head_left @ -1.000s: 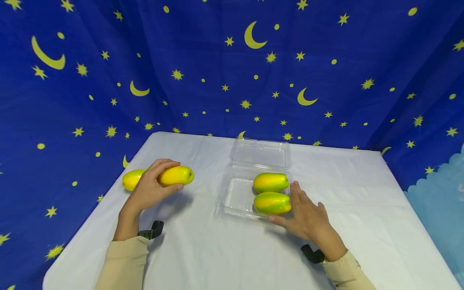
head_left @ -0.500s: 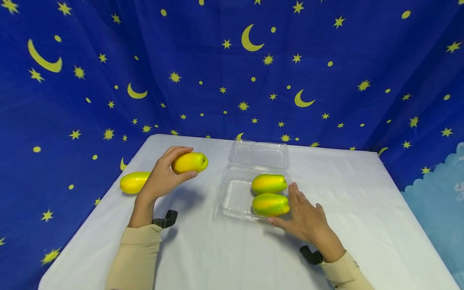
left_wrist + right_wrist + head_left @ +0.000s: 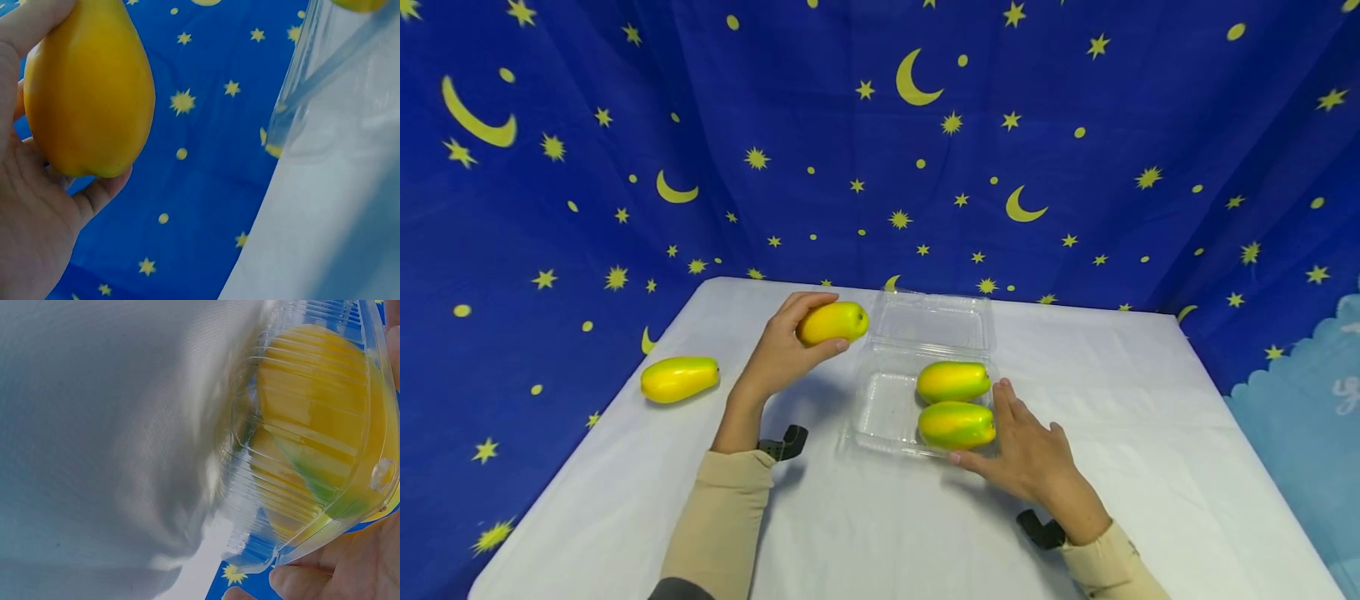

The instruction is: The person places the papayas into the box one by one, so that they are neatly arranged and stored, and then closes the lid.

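Observation:
My left hand (image 3: 786, 346) grips a yellow papaya (image 3: 833, 323) between thumb and fingers, raised above the table left of the clear plastic clamshell box (image 3: 887, 425). In the left wrist view the held papaya (image 3: 90, 87) shows its rounded orange-yellow side. The box lies with its lid (image 3: 932, 325) folded back. Two yellow-green papayas sit side by side in its right half, a rear papaya (image 3: 953, 382) and a front papaya (image 3: 957, 425). My right hand (image 3: 1033, 454) rests at the box's right end, fingers extended along the side and thumb at the front corner.
Another yellow papaya (image 3: 680, 379) lies on the white table (image 3: 880, 533) at the left. A blue curtain (image 3: 820, 108) with moons and stars hangs behind the table and along its left side.
My left hand has carried the papaya rightward and up from beside the other loose papaya, toward the box. The right hand and the box have stayed in place.

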Action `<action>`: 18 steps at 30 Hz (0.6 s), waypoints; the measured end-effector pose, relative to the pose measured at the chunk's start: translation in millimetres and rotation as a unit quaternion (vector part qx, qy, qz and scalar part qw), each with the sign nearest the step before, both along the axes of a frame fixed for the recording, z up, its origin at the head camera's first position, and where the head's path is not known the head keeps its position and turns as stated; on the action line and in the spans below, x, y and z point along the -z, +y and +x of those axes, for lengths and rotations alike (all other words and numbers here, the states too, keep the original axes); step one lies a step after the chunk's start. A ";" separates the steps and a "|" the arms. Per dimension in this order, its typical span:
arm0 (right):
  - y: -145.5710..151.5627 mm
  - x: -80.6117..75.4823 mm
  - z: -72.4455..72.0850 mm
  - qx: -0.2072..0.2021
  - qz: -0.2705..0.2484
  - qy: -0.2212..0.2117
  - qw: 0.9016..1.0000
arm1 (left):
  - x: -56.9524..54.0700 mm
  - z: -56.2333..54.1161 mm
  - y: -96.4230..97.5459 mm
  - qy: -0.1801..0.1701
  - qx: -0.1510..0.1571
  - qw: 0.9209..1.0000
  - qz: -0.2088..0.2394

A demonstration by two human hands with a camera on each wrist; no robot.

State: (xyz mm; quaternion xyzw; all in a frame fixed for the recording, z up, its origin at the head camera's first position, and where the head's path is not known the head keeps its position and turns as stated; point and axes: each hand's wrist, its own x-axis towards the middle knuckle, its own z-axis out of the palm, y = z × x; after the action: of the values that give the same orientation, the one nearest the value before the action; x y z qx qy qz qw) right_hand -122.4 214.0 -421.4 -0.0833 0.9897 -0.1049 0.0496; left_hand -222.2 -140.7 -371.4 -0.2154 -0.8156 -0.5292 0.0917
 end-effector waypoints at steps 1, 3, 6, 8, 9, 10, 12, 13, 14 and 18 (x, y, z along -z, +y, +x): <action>0.4 -0.1 0.0 0.000 0.001 0.000 1.000 | 0.7 -1.6 4.5 0.002 0.001 1.000 -0.001; 1.3 -0.2 -0.2 0.002 0.002 0.002 1.000 | 2.2 -5.1 14.1 0.005 0.004 1.000 -0.002; 2.2 -0.3 -0.4 0.005 0.002 0.003 1.000 | 5.2 -8.8 28.6 0.010 0.003 1.000 -0.008; 2.0 -0.2 -0.4 0.007 -0.001 0.002 1.000 | 8.2 -9.4 37.1 0.013 0.001 1.000 -0.020; 1.7 -0.1 -0.4 0.007 -0.002 0.000 1.000 | 10.0 -9.2 40.7 0.014 0.000 1.000 -0.026; 1.3 0.2 -0.3 0.007 -0.004 -0.002 1.000 | 11.9 -8.4 43.7 0.013 -0.001 0.999 -0.034; 0.5 0.7 0.1 0.007 -0.004 -0.005 1.000 | 15.9 -7.3 48.5 0.012 0.001 0.999 -0.045; 0.1 0.9 0.2 0.006 -0.004 -0.006 1.000 | 17.8 -6.9 50.3 0.010 0.002 0.999 -0.050; -0.1 1.1 0.3 0.006 -0.003 -0.006 1.000 | 19.6 -6.8 52.0 0.008 0.004 0.999 -0.052; 0.3 1.4 -0.3 0.010 0.001 -0.004 1.000 | 25.1 -9.1 58.5 0.004 0.013 0.998 -0.056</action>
State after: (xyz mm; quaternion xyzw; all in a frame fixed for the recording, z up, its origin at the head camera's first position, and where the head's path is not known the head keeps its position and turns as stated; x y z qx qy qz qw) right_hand -122.7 214.3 -422.8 -0.0725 0.9904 -0.1050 0.0530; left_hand -231.2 -82.3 -396.5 -0.2332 -0.8404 -0.4832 0.0759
